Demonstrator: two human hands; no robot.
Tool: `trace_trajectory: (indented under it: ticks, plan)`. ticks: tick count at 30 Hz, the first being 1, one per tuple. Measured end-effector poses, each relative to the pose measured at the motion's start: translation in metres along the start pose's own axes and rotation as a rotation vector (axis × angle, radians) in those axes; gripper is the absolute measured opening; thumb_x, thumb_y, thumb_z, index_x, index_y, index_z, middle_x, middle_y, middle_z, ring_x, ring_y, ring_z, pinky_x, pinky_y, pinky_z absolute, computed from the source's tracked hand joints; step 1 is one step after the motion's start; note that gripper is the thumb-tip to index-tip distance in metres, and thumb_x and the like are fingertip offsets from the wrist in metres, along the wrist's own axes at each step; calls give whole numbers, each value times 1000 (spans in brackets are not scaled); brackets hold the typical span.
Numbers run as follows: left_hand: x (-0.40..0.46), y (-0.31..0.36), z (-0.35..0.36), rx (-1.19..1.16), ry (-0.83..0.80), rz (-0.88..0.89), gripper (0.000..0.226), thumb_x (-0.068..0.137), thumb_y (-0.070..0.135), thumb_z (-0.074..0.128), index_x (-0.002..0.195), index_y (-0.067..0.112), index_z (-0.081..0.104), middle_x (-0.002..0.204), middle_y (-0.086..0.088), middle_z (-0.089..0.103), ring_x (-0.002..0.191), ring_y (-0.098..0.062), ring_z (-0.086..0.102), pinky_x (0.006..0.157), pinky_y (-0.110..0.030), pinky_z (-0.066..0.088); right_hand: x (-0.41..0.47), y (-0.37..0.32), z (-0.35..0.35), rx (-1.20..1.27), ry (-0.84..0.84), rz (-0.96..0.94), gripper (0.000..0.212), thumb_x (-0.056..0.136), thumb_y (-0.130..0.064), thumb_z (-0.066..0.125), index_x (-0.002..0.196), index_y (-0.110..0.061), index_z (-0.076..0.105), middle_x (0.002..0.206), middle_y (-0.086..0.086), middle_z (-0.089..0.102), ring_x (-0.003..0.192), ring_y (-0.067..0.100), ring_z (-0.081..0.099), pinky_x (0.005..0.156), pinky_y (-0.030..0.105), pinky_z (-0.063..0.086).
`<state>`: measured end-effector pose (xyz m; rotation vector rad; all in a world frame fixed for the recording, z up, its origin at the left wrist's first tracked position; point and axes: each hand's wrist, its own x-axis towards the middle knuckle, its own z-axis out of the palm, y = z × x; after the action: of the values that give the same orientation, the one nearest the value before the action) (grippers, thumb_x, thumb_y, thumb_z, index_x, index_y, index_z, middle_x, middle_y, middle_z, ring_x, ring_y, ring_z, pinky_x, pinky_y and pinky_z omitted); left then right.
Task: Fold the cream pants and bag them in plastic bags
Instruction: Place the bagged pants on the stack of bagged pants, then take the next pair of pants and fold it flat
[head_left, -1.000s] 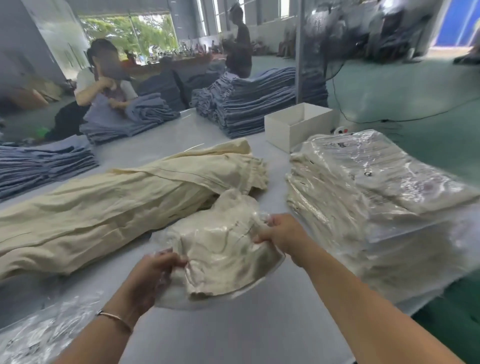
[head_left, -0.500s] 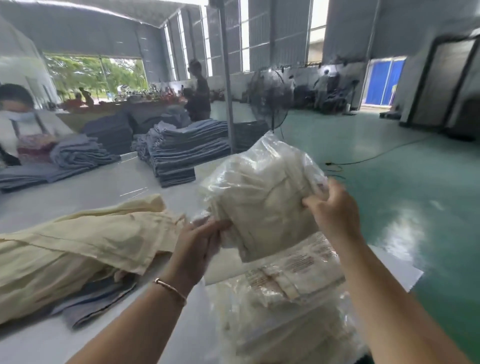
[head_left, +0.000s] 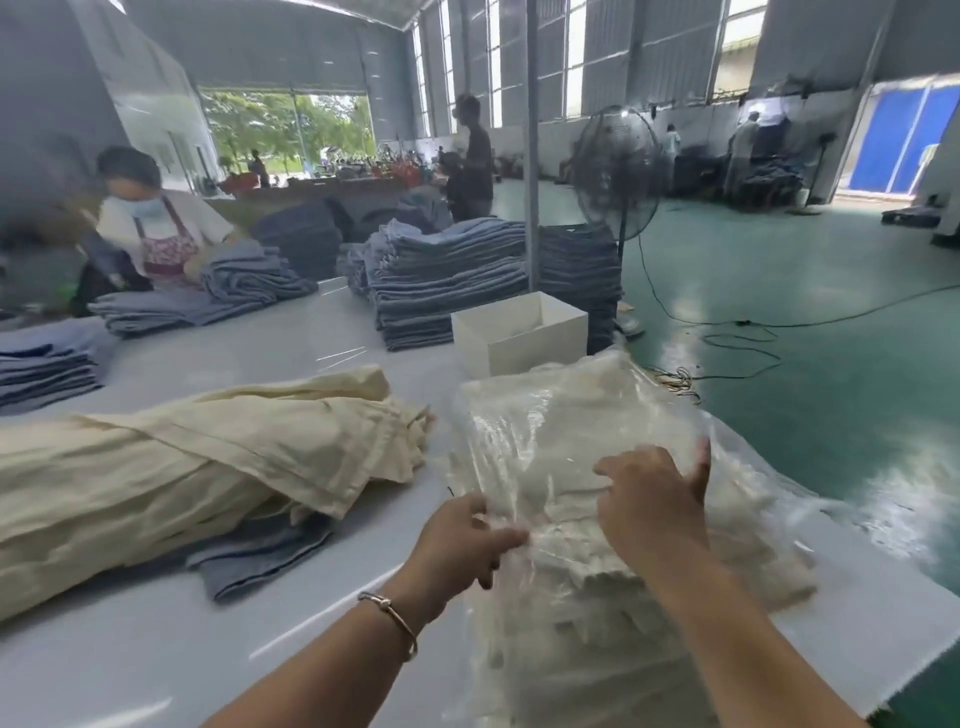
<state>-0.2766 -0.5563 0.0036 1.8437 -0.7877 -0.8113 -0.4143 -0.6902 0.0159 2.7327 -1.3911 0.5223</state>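
On the grey tabletop (head_left: 156, 649), your bagged pants (head_left: 561, 447) lie atop the bagged stack (head_left: 597, 623). Your left hand (head_left: 462, 540) pinches the bag's near edge; your right hand (head_left: 649, 504) presses flat, just right of it.

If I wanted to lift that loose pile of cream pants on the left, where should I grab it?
Probably at the thick folded end of the cream pants, coming from the right with both hands. The cloth bunches there and overhangs the grey fabric, which leaves room to slide fingers under.
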Motion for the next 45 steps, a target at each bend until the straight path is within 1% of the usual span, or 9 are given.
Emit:
trace_trajectory:
  ticks: [3,6,14,20,30,34,37,40,45]
  plan:
    - [-21,-23,-33,61,3,37,8,83,20,70,83,12,68,53,0,58,40,-13,50,41,-15,35,-15,-57,8,258,80,-171,30,81,-14,55,103,-26,70,101,-6,69,106,20,58,110,47,19]
    - [-50,-67,-83,140,89,5,7,85,19,64,83,16,70,66,2,65,51,-9,59,48,-15,41,-42,-125,18,530,42,-367,26,75,-3,62,95,-15,74,94,-2,72,91,22,63,82,34,47]
    - [-176,-227,-270,233,508,-323,14,86,23,62,78,26,72,78,12,67,70,2,57,59,-9,41,-151,-330,88,542,-395,-839,34,89,-22,48,118,-34,60,121,-22,54,118,1,46,92,15,36]
    - [-279,-334,-399,461,679,-546,14,81,21,58,82,36,59,106,9,61,106,-12,53,85,-21,42,-226,-479,133,432,-717,-1000,35,89,-24,47,121,-36,56,128,-19,47,125,3,40,94,18,37]
    - [-233,-382,-538,190,593,-536,13,85,19,62,80,30,64,73,9,67,64,-3,64,61,-22,53,-148,-667,161,298,-446,-853,42,90,-22,49,132,-22,50,132,-6,53,124,20,44,96,32,39]
    - [-157,-356,-608,269,698,-364,5,84,21,63,87,23,66,89,2,69,85,-19,63,78,-31,52,-103,-710,179,215,-299,-798,51,89,-19,48,139,-20,39,144,3,40,127,25,38,96,36,39]
    - [-109,-346,-646,320,719,-335,6,84,23,60,86,21,66,87,3,67,87,-18,62,80,-30,51,-61,-731,192,81,-255,-681,64,92,-25,45,149,-28,16,158,4,13,143,26,14,112,46,19]
    - [-82,-353,-667,101,774,-359,13,85,25,59,77,15,63,69,0,71,68,-20,70,69,-33,56,-25,-740,206,38,-186,-633,42,94,-25,45,134,-39,43,154,0,23,143,22,14,112,54,0]
    - [-68,-382,-671,-178,837,-310,24,93,28,54,75,13,59,59,-3,70,54,-21,69,42,-19,42,8,-749,214,226,-64,-715,18,88,-23,55,97,-33,68,128,-6,57,126,19,42,110,42,9]
